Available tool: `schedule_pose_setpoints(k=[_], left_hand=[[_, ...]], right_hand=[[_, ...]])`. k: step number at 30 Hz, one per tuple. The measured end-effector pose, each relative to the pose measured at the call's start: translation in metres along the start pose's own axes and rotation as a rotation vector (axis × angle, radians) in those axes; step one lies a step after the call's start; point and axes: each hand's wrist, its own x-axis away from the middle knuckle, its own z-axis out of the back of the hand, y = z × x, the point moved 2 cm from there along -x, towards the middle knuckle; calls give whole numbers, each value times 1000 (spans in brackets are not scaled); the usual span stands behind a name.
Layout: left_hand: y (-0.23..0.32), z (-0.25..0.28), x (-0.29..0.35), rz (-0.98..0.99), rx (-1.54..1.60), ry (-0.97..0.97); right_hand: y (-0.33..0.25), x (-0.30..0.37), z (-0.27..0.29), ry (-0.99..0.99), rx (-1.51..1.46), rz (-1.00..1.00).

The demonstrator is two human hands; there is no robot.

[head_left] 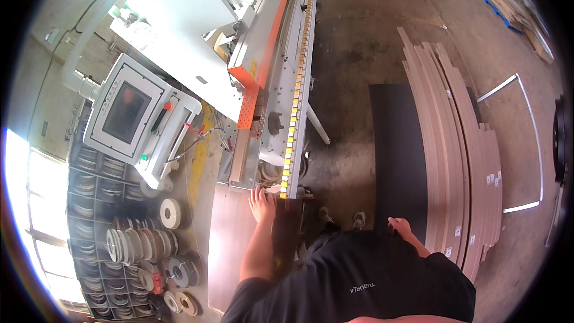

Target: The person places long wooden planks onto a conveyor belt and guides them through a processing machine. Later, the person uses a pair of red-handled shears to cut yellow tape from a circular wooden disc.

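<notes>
My left hand [262,204] lies on a wood-coloured panel [230,251], fingers stretched toward the panel's far end, where it meets the infeed of a long edge-banding machine [244,107]. The hand is open and rests on the surface without gripping. Beside its fingertips begins the machine's row of yellow and white rollers [290,143]. To the right of my body, my right hand [399,226] is held away from the machine with its fingers curled in. Nothing shows in it. Beyond that hand lies a flat dark sheet [399,155].
Long stacked wood-coloured strips [454,161] lie at the right. A control panel with a screen [128,110] hangs at the left. Below it stand a rack [86,227] and rolls of edge tape [140,245]. A slanted white leg [318,124] juts from the machine.
</notes>
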Motion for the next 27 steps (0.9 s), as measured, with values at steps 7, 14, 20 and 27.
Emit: schedule_pose_setpoints(k=[7,14,20,27], left_hand=[[29,21,24,37,-38,37],[37,30,23,55,-42,36],[39,21,25,56,-29,21],[35,27,22,56,-55,8]], right_hand=[[68,-8,-2,-122,206,98],[95,-15,-8,-133,-38,63],[125,-28,-11,-232,-158,-47],[55,-14,-21,-129,247,-49]])
